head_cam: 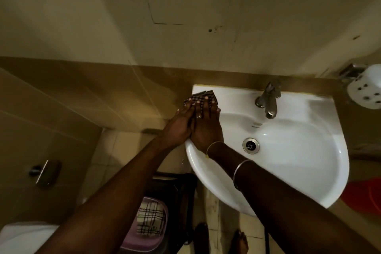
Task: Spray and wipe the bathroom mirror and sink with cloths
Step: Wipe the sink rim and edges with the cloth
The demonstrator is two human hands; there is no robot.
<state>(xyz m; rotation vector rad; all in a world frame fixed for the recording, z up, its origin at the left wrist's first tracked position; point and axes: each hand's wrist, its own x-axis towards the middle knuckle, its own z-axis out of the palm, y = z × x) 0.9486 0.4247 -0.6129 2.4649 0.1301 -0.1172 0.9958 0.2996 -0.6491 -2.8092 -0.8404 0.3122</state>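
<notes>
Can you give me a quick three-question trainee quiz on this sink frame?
1. True or false: both hands press the dark checked cloth onto the white ceramic sink.
2. Which sink corner is the cloth on? A back left, B front right, C at the round metal drain.
3. Fill in: a second checked cloth lies in a ___ plastic basin on the floor.

Key: 1 true: left hand and right hand lie flat on it. 2 A. 3 lilac.
</notes>
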